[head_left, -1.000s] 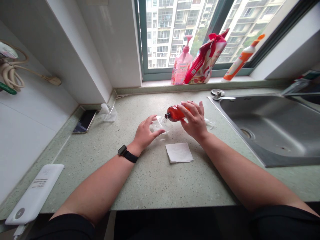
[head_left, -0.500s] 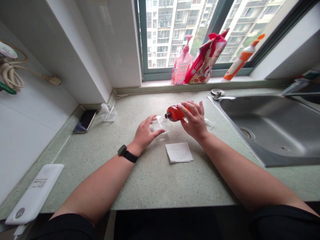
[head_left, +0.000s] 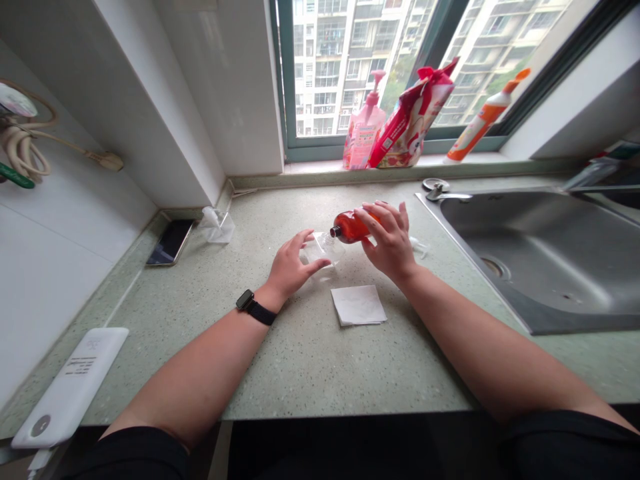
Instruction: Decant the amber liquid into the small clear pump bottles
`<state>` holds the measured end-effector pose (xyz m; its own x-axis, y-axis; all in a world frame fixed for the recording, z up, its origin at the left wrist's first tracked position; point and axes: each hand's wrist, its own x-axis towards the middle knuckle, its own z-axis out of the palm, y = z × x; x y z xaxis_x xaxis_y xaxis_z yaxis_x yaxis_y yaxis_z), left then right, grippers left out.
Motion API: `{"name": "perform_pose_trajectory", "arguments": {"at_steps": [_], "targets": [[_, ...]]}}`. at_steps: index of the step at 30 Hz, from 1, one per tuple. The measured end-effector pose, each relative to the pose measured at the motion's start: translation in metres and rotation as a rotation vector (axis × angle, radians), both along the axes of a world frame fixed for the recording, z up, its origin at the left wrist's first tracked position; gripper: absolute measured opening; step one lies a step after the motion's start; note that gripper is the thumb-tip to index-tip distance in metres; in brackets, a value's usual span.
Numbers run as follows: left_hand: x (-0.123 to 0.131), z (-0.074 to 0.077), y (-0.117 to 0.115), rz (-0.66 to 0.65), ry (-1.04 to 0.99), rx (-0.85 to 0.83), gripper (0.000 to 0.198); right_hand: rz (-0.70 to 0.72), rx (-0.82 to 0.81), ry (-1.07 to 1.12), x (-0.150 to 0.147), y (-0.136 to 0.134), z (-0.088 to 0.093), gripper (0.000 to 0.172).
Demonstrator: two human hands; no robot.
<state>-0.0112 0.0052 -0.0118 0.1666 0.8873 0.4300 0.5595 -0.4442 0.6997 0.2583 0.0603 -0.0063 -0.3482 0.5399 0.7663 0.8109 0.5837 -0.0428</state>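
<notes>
My left hand (head_left: 293, 265) is curved around a clear plastic bottle (head_left: 320, 250) that stands on the counter, thumb on the near side and fingers on the far side. In my right hand (head_left: 390, 243) is a red bottle (head_left: 353, 227), tipped on its side with its dark, uncapped neck pointing left. That neck is right at the mouth of the clear bottle; I cannot tell whether they touch or whether liquid is running. Behind my right hand lies a clear pump top (head_left: 419, 247), partly hidden. A folded white tissue (head_left: 359, 305) lies in front of the bottles.
The steel sink (head_left: 550, 260) is at the right. To the left are a phone (head_left: 170, 242), a clear container (head_left: 218, 225) with something white in it, and a white power bank (head_left: 70, 387). A pink pump bottle (head_left: 364, 133), a red bag (head_left: 415, 120) and an orange-white bottle (head_left: 480, 123) stand on the sill.
</notes>
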Motion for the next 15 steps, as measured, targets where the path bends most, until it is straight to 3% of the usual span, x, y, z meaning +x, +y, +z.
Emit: {"name": "perform_pose_trajectory", "arguments": {"at_steps": [15], "targets": [[-0.0001, 0.0007, -0.0006, 0.004, 0.021, 0.007, 0.081, -0.001, -0.002, -0.002, 0.0001, 0.0006, -0.0002, 0.083]]}}
